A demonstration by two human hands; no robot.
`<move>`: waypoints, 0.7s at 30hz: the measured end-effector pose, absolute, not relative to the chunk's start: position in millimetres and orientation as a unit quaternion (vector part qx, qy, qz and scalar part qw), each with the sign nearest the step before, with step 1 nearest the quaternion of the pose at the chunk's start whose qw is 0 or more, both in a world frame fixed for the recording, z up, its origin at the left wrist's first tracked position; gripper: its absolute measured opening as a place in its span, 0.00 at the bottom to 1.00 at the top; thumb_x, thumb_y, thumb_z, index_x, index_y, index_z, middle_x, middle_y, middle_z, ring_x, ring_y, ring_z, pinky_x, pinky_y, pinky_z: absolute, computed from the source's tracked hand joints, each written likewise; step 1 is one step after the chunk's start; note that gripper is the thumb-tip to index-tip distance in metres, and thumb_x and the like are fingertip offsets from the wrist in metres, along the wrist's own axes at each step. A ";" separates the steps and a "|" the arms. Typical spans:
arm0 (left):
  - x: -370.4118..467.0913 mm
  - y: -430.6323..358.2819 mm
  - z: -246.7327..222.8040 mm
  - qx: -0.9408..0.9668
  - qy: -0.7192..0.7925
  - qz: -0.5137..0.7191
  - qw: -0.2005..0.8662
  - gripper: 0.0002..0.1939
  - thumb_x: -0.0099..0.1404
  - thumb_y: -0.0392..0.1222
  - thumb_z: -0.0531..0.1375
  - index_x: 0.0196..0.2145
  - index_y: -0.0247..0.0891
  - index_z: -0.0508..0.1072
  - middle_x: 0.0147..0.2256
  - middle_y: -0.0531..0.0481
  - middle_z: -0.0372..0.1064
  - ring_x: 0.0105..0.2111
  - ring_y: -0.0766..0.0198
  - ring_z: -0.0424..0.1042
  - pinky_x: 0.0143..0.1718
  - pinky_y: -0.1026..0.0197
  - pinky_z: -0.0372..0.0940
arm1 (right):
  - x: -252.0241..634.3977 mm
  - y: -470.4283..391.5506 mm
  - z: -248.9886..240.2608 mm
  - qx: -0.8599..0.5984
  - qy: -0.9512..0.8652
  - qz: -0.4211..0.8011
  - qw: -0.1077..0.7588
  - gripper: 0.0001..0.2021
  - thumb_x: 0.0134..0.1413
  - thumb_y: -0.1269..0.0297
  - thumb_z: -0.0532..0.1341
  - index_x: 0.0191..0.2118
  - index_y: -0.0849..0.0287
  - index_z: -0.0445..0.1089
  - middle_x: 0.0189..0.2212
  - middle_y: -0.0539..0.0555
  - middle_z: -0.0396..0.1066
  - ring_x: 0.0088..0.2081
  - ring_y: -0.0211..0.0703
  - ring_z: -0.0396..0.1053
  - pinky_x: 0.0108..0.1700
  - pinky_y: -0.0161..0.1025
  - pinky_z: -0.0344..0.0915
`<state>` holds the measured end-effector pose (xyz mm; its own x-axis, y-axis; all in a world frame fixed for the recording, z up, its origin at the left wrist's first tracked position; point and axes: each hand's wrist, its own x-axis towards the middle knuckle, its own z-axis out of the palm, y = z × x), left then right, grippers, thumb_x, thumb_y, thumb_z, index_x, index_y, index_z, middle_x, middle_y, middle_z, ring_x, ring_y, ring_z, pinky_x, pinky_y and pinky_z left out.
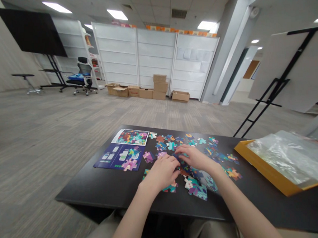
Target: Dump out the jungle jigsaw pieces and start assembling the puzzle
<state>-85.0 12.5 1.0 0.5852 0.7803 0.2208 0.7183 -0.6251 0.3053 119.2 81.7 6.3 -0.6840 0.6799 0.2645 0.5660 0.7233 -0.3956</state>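
Colourful jigsaw pieces lie spread over a black table (pixel 98 187). My left hand (pixel 164 170) is low over the middle of them, its fingers bent and pointing right. Close beside it, my right hand (pixel 192 156) reaches in from the right with curled fingers. Dark blue pieces show between and under the fingertips; whether either hand grips one is hidden. Just below the hands lies a teal and white piece group (pixel 196 189). A purple piece (pixel 148 156) sits left of my left hand. Further left, a picture sheet (pixel 133 137) adjoins a dark blue leaflet (pixel 104 159) bearing several pieces.
An orange-yellow box (pixel 270 169) with clear plastic (pixel 282 158) in it stands at the table's right. A whiteboard stand (pixel 270 94) rises behind it. Cardboard boxes (pixel 159 86), a chair (pixel 83 75) and a large screen (pixel 32 31) are across the room.
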 end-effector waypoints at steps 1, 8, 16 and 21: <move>-81.8 12.2 -0.4 0.889 0.416 0.168 0.090 0.11 0.71 0.41 0.59 0.48 0.39 0.76 0.49 0.45 0.75 0.52 0.53 0.71 0.58 0.51 0.63 | 123.6 81.4 10.6 -0.357 -0.901 0.142 0.198 0.10 0.60 0.73 0.62 0.45 0.57 0.76 0.44 0.57 0.77 0.47 0.47 0.74 0.53 0.46 0.69; -72.2 14.0 -5.2 0.887 0.433 0.144 0.071 0.14 0.71 0.46 0.60 0.50 0.37 0.75 0.48 0.42 0.75 0.52 0.49 0.70 0.56 0.49 0.64 | 141.3 71.4 26.1 -0.401 -0.897 0.179 0.049 0.19 0.42 0.67 0.75 0.44 0.56 0.79 0.38 0.53 0.76 0.39 0.47 0.73 0.41 0.39 0.68; -69.9 13.5 -0.8 0.881 0.447 0.137 0.072 0.14 0.70 0.47 0.61 0.49 0.37 0.73 0.47 0.43 0.75 0.52 0.49 0.70 0.55 0.49 0.65 | 137.0 70.0 29.2 -0.426 -0.882 0.203 0.013 0.16 0.41 0.65 0.75 0.40 0.58 0.78 0.38 0.53 0.74 0.40 0.47 0.70 0.40 0.37 0.64; -70.0 10.1 5.2 0.873 0.463 0.128 0.087 0.20 0.69 0.44 0.62 0.56 0.36 0.68 0.50 0.41 0.74 0.53 0.48 0.70 0.55 0.48 0.65 | 141.8 73.8 29.2 -0.444 -0.855 0.263 0.053 0.10 0.46 0.67 0.70 0.36 0.58 0.73 0.30 0.49 0.72 0.33 0.41 0.68 0.34 0.35 0.61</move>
<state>-70.0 10.1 5.2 0.5388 0.8301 0.1437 0.7857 -0.5567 0.2698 141.8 73.8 29.2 -0.5996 0.7873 -0.1436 0.7321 0.4670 -0.4959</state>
